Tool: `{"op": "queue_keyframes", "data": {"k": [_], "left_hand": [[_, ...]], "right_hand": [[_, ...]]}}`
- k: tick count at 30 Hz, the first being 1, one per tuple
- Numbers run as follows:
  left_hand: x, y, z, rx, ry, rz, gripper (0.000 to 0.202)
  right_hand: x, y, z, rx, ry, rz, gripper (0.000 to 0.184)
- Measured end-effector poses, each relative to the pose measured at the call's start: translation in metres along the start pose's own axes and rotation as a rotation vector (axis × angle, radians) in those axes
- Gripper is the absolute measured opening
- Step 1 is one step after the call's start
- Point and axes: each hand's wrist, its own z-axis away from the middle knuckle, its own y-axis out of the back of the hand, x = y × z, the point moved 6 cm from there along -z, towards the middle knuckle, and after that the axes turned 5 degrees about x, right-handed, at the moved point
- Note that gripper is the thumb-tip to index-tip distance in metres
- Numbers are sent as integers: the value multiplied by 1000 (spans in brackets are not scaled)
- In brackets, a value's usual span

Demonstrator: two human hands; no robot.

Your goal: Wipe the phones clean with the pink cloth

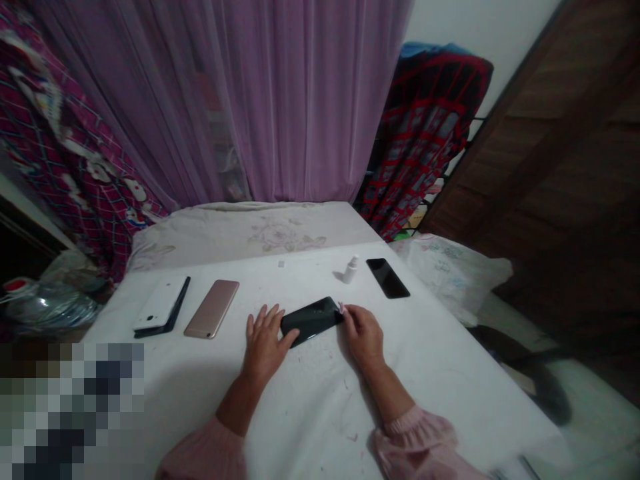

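Note:
A black smartphone (pixel 311 321) lies tilted across the white-covered table (pixel 430 373), its glossy surface smudged. My left hand (pixel 267 343) rests against its left end with the fingers spread, touching it without gripping. My right hand (pixel 363 337) sits at the phone's right end, with fingertips pinched on a small pale pink item (pixel 341 308). Farther up lie a white phone on a black case (pixel 160 305), a rose-gold smartphone (pixel 211 309), a small white dropper bottle (pixel 351 269), and another black smartphone (pixel 387 278).
A tiny white square piece (pixel 281 264) lies near the table's far side. Folded pale bedding (pixel 250 233) lines the far edge, below a purple curtain (pixel 250 100). A white plastic bag (pixel 450 277) sits on the right, and a plastic bottle (pixel 50 308) on the left. A pixelated patch covers the lower left.

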Motion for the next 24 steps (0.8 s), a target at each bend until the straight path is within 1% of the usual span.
{"op": "queue_keyframes", "data": {"k": [2,4,7,10,16,18,20,24], "left_hand": [[0,0,6,-38,-23,-32,59],[-1,0,11,-66,-33,-49,69],[-2,0,13,-77,-32,-49,67],[-4,-2,11,-89,-40,-31,65],[-7,-4,9,-92,-76,0,63],[-9,-5,9,-103,-94,4,64],[-11,-5,10,-104,-115,5,64],[-14,-7,10,-99,-157,13,66]], "right_hand": [[-6,-5,-5,-19,81,61,27],[-11,-14,-10,-56,137,141,23],[-15,-27,-17,-112,164,237,20],[-24,-38,-17,-163,190,260,20],[-59,-52,5,-268,335,151,19],[-65,-54,10,-297,376,105,20],[-59,-51,8,-295,369,110,21],[-24,-34,-10,-181,195,246,22]]}}
